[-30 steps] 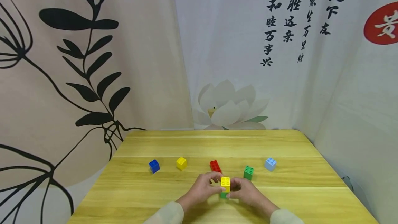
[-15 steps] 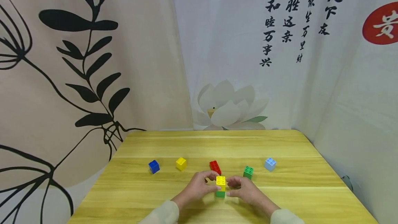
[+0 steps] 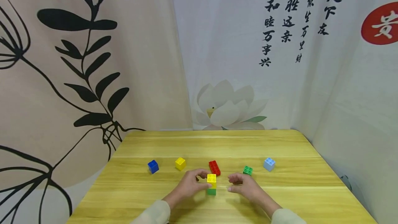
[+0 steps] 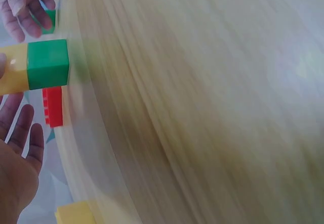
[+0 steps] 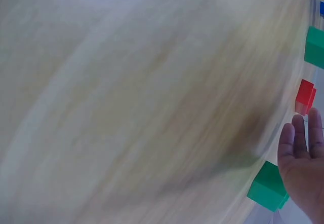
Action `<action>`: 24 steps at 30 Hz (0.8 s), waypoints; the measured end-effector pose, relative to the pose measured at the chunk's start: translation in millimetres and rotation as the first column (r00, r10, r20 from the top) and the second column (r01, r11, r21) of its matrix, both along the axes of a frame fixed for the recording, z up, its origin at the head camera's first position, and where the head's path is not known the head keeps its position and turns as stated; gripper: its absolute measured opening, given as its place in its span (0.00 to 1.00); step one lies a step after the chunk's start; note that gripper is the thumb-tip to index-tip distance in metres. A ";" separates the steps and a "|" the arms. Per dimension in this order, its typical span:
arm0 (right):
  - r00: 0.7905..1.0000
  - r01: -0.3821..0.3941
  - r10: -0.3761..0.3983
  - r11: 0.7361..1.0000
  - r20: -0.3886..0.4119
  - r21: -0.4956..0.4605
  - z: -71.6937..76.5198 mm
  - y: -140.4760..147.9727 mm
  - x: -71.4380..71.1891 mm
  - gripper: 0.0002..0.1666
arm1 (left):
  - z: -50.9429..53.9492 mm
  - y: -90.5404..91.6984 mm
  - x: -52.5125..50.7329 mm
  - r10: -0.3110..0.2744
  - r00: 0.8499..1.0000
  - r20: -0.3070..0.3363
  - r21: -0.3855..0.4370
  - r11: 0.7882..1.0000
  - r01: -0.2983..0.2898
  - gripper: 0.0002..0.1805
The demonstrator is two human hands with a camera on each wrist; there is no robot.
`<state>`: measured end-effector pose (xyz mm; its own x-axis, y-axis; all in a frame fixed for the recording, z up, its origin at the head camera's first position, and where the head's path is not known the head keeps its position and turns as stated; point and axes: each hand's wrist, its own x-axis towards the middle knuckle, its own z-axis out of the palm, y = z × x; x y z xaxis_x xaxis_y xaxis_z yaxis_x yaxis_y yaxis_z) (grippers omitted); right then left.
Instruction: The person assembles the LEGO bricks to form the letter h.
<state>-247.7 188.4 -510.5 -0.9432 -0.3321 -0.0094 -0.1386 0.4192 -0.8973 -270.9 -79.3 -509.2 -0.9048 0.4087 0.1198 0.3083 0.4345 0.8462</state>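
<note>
- And there we had it: our left hand (image 3: 189,185) pinched the upper yellow brick (image 3: 211,179), thumb at its near side, with the lower green brick (image 3: 211,192) joined squarely beneath!
- Our right hand (image 3: 247,187) stood apart, fingers loosely bent round nothing, a bare gap between it and the two-brick stack.
- The stack was upright above the near part of the table (image 3: 280,148); whether its base touched the wood, we could not tell.
- Just beyond it lay the red brick (image 3: 214,168); behind our right fingers, partly hidden, sat the loose green brick (image 3: 247,170).
- The step in hand, we judged, was handling the joined pair, the pressing-together looking done.
- Next, we reckoned, the moment called for a steady left grip and a clean choice: set the pair down level, or bring the free right hand to another brick without knocking the stack.
</note>
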 end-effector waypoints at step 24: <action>0.999 0.040 -0.040 0.999 -0.022 0.003 12.2 10.0 -3.8 0.28 | 4.2 -75.2 -10.0 0.108 0.994 0.000 -0.087 0.990 -0.108 0.24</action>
